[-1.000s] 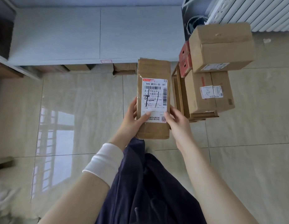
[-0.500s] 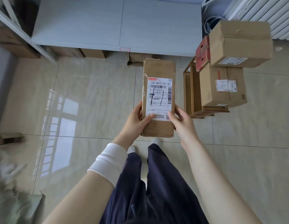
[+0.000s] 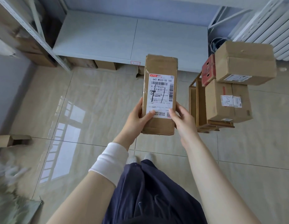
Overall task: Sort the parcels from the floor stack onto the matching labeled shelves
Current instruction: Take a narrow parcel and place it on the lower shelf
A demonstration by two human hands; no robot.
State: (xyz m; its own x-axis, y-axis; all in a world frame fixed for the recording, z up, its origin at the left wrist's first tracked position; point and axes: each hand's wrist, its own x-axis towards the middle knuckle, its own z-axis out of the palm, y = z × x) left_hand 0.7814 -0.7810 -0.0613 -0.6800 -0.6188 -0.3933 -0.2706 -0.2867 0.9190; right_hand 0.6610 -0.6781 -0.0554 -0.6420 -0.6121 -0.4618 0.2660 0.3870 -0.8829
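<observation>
Head view, looking down. Both hands held one long brown parcel (image 3: 160, 96) above the tiled floor (image 3: 95, 101), shipping label (image 3: 161, 96) facing up. Left hand (image 3: 135, 118) gripped the parcel's left edge near its lower end, thumb lying across the label's bottom corner. Right hand (image 3: 183, 120) gripped the right edge opposite, thumb tip on the label's other bottom corner. Label read "642 M003-00 181" with black pen strokes over the print; smaller text was not legible. A white cuff (image 3: 110, 159) sat on the left forearm; the right forearm was bare.

Right of the right hand stood the floor stack (image 3: 227, 101): a large carton at the bottom with a handwritten white label, a second carton (image 3: 245, 62) on top of it, a red box (image 3: 208, 70) wedged at their left, and flat cardboard pieces upright beside them. Beyond the hands ran a low pale shelf (image 3: 98, 34), bare on top, with a small tag (image 3: 135, 62) on its front edge and cartons tucked beneath it. Farther left of the left hand, a second shelf unit (image 3: 26, 25) held brown boxes.
</observation>
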